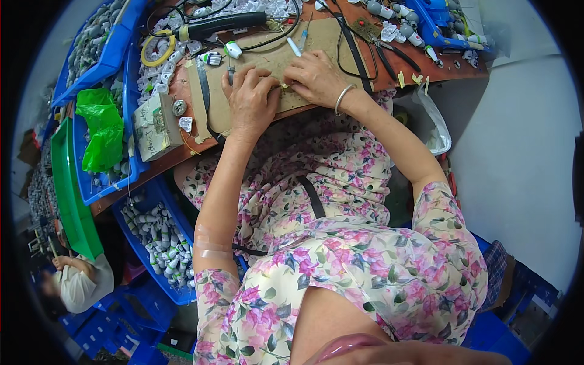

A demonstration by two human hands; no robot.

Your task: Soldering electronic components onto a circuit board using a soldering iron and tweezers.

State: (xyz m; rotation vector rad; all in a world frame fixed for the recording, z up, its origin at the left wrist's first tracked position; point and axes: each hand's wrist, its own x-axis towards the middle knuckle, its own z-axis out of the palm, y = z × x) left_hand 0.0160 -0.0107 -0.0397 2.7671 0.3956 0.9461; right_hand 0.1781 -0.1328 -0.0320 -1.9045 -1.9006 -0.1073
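Over a brown cardboard sheet (267,61) at the table's near edge, my two hands nearly meet. My left hand (250,100) is closed, its thumb and index fingertips pinched at a tiny yellowish piece (284,86). From the other side, the curled fingers of my right hand (316,79), with a bangle on the wrist, close on the same spot. Fingers hide most of that piece, so its kind cannot be made out. Just beyond my right hand lie a white tube (294,47) and a thin blue-and-clear syringe-like tool (303,38). Small white-and-grey bulb-shaped parts (232,49) lie beyond my left hand.
A black cylindrical handle (226,25) with cable lies at the back, near a yellow tape roll (158,50). Black-handled pliers (398,56) rest at right. Blue bins (135,121) of parts and a grey box (157,126) stand left. A white-lined bin (439,125) hangs below right.
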